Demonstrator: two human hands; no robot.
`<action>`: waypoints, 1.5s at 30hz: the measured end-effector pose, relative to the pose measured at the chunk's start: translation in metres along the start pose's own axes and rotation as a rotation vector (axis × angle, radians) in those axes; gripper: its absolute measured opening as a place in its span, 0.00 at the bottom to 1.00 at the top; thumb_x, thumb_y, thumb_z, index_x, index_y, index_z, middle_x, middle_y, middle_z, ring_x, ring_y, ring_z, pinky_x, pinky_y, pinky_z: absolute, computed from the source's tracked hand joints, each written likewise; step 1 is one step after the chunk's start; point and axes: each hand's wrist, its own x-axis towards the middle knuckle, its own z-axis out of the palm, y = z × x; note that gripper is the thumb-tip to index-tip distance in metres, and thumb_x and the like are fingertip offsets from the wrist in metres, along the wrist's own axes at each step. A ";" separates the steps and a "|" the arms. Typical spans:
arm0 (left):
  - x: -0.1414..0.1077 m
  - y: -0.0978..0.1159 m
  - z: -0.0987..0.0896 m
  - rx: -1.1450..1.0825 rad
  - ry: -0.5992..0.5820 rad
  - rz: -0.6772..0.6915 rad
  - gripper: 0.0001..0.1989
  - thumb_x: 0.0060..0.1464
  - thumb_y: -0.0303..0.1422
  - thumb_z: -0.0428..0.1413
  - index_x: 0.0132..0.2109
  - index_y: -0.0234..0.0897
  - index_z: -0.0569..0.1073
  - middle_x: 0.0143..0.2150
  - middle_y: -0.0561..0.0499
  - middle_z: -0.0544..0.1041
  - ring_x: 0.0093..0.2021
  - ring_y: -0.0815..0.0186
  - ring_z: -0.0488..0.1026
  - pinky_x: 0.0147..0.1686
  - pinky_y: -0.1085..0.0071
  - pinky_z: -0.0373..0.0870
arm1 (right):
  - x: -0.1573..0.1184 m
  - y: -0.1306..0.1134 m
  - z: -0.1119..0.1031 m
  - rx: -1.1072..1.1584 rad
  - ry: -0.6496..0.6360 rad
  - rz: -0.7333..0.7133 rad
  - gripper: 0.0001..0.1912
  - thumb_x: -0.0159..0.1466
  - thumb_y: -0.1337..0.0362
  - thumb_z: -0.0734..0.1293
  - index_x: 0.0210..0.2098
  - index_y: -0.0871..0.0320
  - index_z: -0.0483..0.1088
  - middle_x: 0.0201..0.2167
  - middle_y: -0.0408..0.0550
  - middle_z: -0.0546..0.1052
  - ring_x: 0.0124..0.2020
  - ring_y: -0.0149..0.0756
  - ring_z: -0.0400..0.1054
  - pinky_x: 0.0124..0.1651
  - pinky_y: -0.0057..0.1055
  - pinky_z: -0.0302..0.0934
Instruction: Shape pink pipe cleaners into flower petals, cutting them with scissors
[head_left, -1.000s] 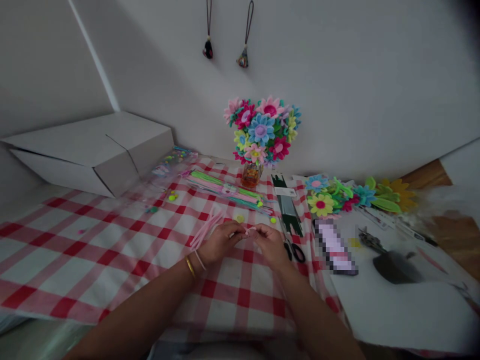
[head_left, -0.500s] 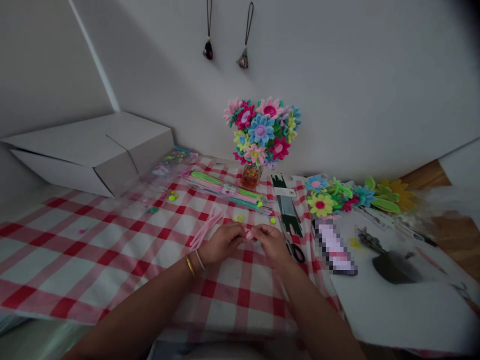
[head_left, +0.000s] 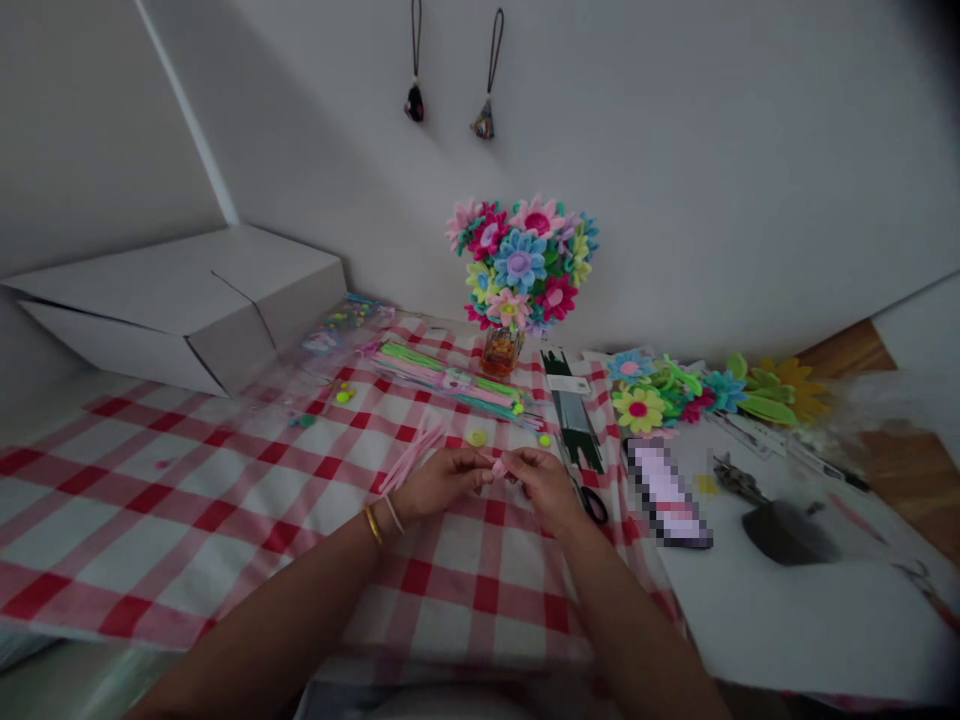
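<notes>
**Pink stem pinched between two hands**

Little has shifted in the last second: both hands have edged slightly up the cloth and drawn closer over the small pink piece, which earlier showed a longer end poking out between them.

Starting at the left, a white cardboard box (head_left: 195, 300) sits at the back edge of the red-checked tablecloth (head_left: 150, 500). A loose bundle of pink pipe cleaners (head_left: 412, 455) lies just beside the left hand (head_left: 435, 485), whose fingers are curled in narrow, pinching one end of a short pink pipe cleaner (head_left: 499, 466). The right hand (head_left: 544, 485) closes on the other end, so the piece sits between the fingertips of both, just above the cloth.

I judge the shaping is at an early stage: only a small curl shows, and the bundle lies unused.

Behind stands a finished bouquet (head_left: 521, 265); scissors (head_left: 589, 495) lie just right of the right hand.
</notes>
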 end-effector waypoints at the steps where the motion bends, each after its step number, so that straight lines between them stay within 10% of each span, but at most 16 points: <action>1: -0.001 0.003 0.001 -0.010 -0.001 -0.011 0.10 0.46 0.37 0.56 0.33 0.34 0.74 0.27 0.52 0.71 0.28 0.72 0.65 0.29 0.75 0.63 | -0.001 -0.001 0.000 -0.027 -0.008 0.008 0.13 0.49 0.55 0.68 0.22 0.60 0.72 0.21 0.44 0.72 0.21 0.27 0.59 0.26 0.25 0.52; 18: 0.002 -0.004 0.003 -0.401 0.214 -0.011 0.06 0.41 0.32 0.61 0.29 0.33 0.75 0.26 0.54 0.67 0.26 0.74 0.60 0.27 0.75 0.57 | -0.009 0.001 0.013 -0.074 -0.073 -0.181 0.08 0.54 0.58 0.66 0.28 0.56 0.74 0.27 0.44 0.75 0.32 0.34 0.66 0.39 0.31 0.58; 27: -0.002 0.005 0.000 -0.482 0.025 -0.164 0.07 0.43 0.31 0.59 0.30 0.31 0.72 0.23 0.53 0.68 0.24 0.73 0.63 0.27 0.74 0.58 | -0.013 -0.002 0.008 -0.231 -0.174 -0.233 0.05 0.54 0.64 0.65 0.24 0.57 0.71 0.24 0.42 0.73 0.27 0.31 0.64 0.33 0.27 0.56; 37: 0.001 0.005 -0.003 -0.519 0.065 -0.225 0.06 0.44 0.31 0.59 0.30 0.32 0.72 0.22 0.54 0.68 0.23 0.74 0.62 0.26 0.75 0.56 | -0.012 -0.003 0.006 -0.762 -0.015 -0.723 0.06 0.59 0.64 0.61 0.31 0.57 0.69 0.31 0.48 0.72 0.36 0.34 0.63 0.42 0.34 0.55; 45: 0.002 0.004 0.001 -0.457 0.072 -0.142 0.07 0.45 0.32 0.59 0.28 0.31 0.71 0.22 0.55 0.66 0.23 0.75 0.60 0.26 0.75 0.55 | -0.014 -0.005 0.011 -0.433 -0.068 -0.490 0.09 0.59 0.62 0.61 0.27 0.57 0.69 0.26 0.45 0.71 0.31 0.32 0.64 0.38 0.31 0.57</action>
